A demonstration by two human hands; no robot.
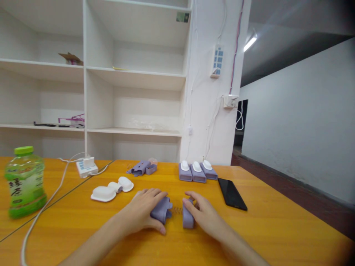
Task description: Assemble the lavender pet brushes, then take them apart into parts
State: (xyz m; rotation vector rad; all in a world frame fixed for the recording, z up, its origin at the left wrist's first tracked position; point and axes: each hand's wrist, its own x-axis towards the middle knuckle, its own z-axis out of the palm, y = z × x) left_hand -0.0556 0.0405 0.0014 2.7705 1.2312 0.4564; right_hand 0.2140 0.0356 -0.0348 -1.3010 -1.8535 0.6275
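My left hand [142,210] is closed over a purple plastic housing [162,210], whose tabbed end faces right. Held between the fingers and thumb of my right hand [205,211] is a shorter purple end piece [188,219]. A thin coil spring [176,211] spans the gap between these two parts, which are apart. Whether the spring is fixed to either one, I cannot tell. Beyond my left hand lie white plastic parts: a wide shell [103,193], a small round piece [115,187] and an oval cover [126,184].
Another purple housing [140,168] lies behind, beside a small purple part [151,169]. Three purple units with white tops [196,172] stand at the back. A black phone [232,194] is to the right. A green bottle [26,184], a power strip [86,168] and a white cable [57,190] occupy the left.
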